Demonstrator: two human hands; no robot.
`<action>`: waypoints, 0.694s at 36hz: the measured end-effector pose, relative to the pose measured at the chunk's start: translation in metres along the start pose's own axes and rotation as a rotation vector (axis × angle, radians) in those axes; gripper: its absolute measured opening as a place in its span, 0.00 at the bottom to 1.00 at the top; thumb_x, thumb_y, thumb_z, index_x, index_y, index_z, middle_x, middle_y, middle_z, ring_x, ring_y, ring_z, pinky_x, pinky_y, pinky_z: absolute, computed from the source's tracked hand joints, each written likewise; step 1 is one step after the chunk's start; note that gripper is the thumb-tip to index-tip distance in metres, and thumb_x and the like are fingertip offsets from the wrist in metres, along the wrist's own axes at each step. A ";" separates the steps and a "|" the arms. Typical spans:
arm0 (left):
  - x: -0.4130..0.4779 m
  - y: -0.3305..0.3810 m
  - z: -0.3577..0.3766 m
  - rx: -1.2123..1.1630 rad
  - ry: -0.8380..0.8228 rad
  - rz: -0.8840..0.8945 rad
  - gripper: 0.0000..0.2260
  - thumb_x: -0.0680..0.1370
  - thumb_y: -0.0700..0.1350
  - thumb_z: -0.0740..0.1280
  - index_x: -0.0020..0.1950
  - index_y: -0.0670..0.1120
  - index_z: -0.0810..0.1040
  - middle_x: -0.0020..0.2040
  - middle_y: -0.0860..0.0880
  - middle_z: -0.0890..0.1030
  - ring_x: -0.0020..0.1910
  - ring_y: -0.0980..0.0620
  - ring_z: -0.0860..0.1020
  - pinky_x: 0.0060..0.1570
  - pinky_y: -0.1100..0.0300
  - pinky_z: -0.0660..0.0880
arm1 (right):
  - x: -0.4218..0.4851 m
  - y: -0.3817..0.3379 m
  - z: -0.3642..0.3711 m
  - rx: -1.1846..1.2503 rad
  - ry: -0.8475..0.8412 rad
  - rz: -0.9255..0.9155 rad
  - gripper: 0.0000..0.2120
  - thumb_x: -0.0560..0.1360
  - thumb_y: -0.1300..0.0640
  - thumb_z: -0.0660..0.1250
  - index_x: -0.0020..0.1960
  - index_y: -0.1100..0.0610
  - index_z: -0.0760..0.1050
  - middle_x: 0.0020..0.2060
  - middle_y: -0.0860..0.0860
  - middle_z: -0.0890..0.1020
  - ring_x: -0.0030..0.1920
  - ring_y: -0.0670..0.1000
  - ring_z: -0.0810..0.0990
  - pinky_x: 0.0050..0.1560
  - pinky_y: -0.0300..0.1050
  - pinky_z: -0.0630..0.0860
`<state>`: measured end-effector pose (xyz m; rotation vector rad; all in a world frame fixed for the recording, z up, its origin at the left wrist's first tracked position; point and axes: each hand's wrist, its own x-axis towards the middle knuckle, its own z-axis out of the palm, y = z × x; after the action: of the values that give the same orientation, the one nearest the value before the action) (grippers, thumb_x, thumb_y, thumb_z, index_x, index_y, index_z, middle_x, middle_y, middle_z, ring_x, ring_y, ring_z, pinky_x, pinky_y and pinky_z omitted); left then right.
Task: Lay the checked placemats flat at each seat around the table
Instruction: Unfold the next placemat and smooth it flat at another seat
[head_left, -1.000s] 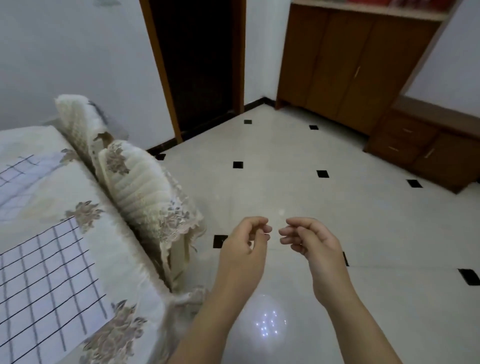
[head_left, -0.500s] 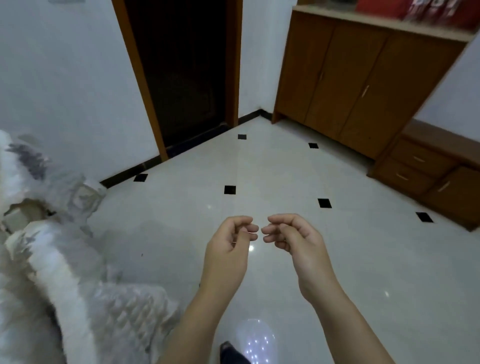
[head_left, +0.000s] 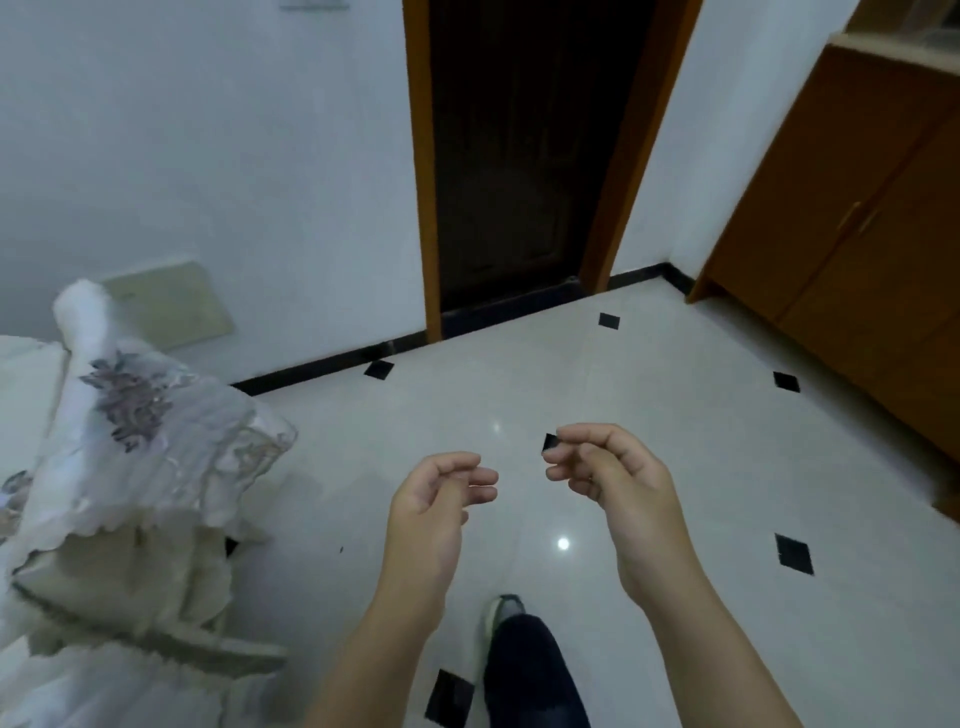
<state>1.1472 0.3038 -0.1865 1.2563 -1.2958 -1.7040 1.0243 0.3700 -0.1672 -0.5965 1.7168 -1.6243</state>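
Note:
No checked placemat shows in the head view at this moment. My left hand (head_left: 436, 499) and my right hand (head_left: 608, 478) hang in front of me over the tiled floor, a short gap between them. The fingers of both are loosely curled and hold nothing. A strip of the cream tablecloth (head_left: 23, 379) shows at the far left edge, behind a chair.
A chair in a cream floral lace cover (head_left: 145, 441) stands at the left. My leg and shoe (head_left: 519, 649) are on the white floor below my hands. A dark doorway (head_left: 524, 156) lies ahead and a brown wooden cabinet (head_left: 857, 234) stands at the right.
The view has swung off the table, so the checked placemats seen a second ago are gone from sight. My hands have drifted slightly apart and my foot has come into view.

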 end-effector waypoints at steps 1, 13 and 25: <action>0.019 0.005 0.001 -0.006 0.028 0.007 0.10 0.78 0.37 0.58 0.46 0.47 0.77 0.43 0.49 0.84 0.38 0.58 0.81 0.41 0.63 0.70 | 0.021 -0.002 0.006 -0.002 -0.019 -0.006 0.14 0.77 0.67 0.56 0.44 0.56 0.78 0.35 0.49 0.84 0.36 0.46 0.81 0.47 0.42 0.74; 0.208 0.082 0.003 -0.089 0.372 0.054 0.11 0.78 0.35 0.58 0.46 0.47 0.77 0.40 0.51 0.83 0.34 0.61 0.80 0.40 0.62 0.70 | 0.239 -0.045 0.100 -0.107 -0.357 0.031 0.14 0.77 0.67 0.55 0.45 0.55 0.78 0.36 0.49 0.83 0.35 0.43 0.80 0.44 0.38 0.73; 0.343 0.104 -0.065 -0.198 0.592 -0.029 0.11 0.78 0.35 0.58 0.44 0.46 0.77 0.39 0.49 0.83 0.37 0.55 0.79 0.40 0.62 0.71 | 0.366 -0.044 0.225 -0.192 -0.553 0.097 0.14 0.78 0.66 0.55 0.47 0.55 0.78 0.38 0.50 0.83 0.36 0.43 0.81 0.44 0.38 0.74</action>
<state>1.0891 -0.0552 -0.1946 1.5071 -0.7432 -1.2912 0.9455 -0.0543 -0.1806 -0.9382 1.4605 -1.0954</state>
